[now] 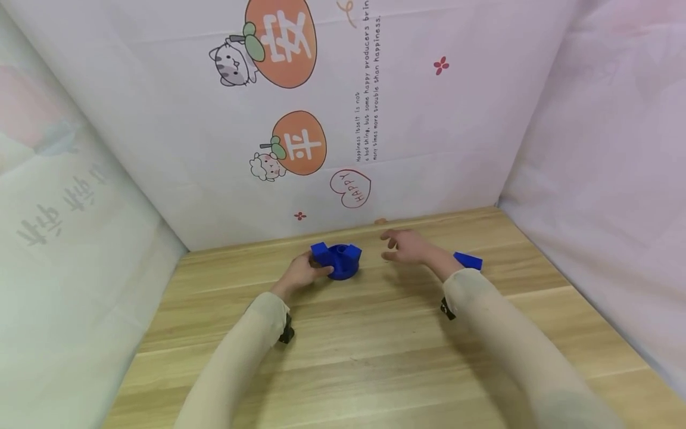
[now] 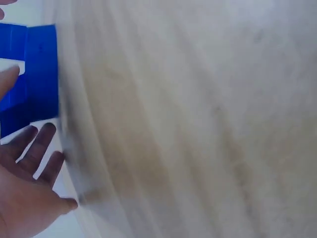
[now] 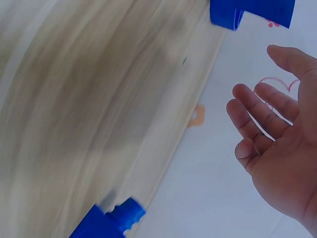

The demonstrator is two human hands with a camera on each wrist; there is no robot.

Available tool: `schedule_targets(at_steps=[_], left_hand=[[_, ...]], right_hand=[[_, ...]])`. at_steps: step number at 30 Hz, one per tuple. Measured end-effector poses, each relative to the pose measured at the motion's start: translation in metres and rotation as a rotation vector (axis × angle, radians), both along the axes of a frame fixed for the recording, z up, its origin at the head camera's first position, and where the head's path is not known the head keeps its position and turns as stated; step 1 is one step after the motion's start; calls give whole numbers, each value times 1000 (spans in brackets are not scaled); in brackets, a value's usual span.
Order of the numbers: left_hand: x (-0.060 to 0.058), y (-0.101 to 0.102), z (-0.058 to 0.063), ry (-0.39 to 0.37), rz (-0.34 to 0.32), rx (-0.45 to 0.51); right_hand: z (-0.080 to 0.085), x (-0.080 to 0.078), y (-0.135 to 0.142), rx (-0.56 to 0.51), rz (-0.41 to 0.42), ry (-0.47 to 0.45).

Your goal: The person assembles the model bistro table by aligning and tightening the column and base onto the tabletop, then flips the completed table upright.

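A round blue plastic part (image 1: 343, 271) with a hole in its middle and two raised blocks is near the back of the table. My left hand (image 1: 301, 273) holds its left side, thumb at the front and fingers partly hidden behind. In the left wrist view the thumb overlaps the blue part (image 2: 42, 72), while other fingers spread out below it. Right of it, my right hand (image 1: 409, 247) hovers, holding nothing, fingers loosely bent. Near the right wrist lies a second blue piece (image 1: 468, 260); the right wrist view shows a short ridged stub on that piece (image 3: 106, 223).
The wooden table (image 1: 348, 345) runs back to a printed white cloth wall (image 1: 418, 149). More cloth hangs at the left side (image 1: 80, 256) and the right side (image 1: 605, 179). Dark wrist cameras sit under both wrists, close to the tabletop.
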State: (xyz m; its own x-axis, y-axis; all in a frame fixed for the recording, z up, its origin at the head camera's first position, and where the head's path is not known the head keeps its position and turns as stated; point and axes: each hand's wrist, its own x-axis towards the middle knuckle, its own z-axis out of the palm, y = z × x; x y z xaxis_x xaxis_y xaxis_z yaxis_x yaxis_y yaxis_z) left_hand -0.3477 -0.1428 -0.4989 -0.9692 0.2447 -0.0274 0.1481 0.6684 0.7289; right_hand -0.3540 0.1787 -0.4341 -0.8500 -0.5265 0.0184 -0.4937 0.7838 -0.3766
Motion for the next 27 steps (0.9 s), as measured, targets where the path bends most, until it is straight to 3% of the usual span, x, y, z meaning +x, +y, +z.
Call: schedule_targets(at_steps=[4, 14, 20, 27], left_hand=[[0, 3, 0, 4, 1, -29], [2, 10, 4, -11, 75, -127], [1, 10, 8, 12, 107, -121], [0, 12, 10, 9, 91, -131]], right_hand=[[-1, 0, 12, 11, -2, 25], [-5, 4, 31, 21, -43, 29], [-5, 6, 42, 22, -63, 65], [-8, 4, 52, 18, -79, 60]])
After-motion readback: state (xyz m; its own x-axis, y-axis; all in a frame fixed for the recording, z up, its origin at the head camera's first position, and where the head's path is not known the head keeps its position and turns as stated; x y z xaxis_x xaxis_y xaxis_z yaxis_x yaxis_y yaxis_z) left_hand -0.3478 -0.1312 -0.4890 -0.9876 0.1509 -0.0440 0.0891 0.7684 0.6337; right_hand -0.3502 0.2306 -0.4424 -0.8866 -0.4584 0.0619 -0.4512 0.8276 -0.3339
